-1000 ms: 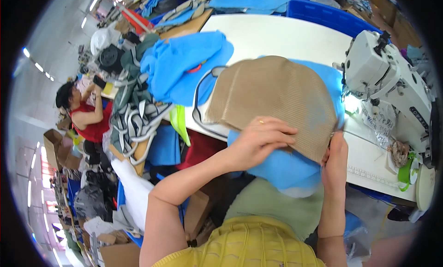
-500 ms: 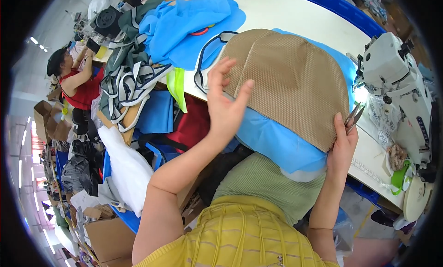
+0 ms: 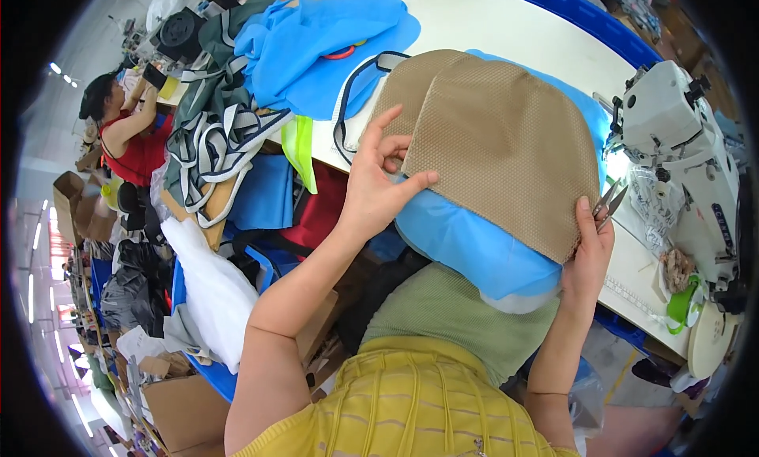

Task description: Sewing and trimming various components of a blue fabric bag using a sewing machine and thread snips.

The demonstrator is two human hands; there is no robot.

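A brown textured fabric panel (image 3: 506, 141) with a rounded outline lies over light blue sheet material (image 3: 474, 243) on the table. A lengthwise overlap or fold runs near its left side. At that side is my left hand (image 3: 378, 180), its fingers apart and partly bent, the thumb by the panel's near edge. My right hand (image 3: 587, 247) is closed at the panel's right corner with a pair of small scissors (image 3: 607, 204) in it, blades pointing up and away. The same hand's thumb rests at the fabric edge; the scissors' handles are hidden in the palm.
A white sewing machine (image 3: 672, 133) with a lit lamp stands at the right of the white table (image 3: 466, 22). Crumpled blue fabric (image 3: 316, 54) and striped straps (image 3: 225, 145) lie at the left. A co-worker in red (image 3: 134, 145) is at far left. A blue bin (image 3: 593, 18) stands behind.
My left hand has turned and its fingers have bent inward. The brown panel's left part has shifted, so the overlap line now stands out more. My right hand stays at the corner with the scissors.
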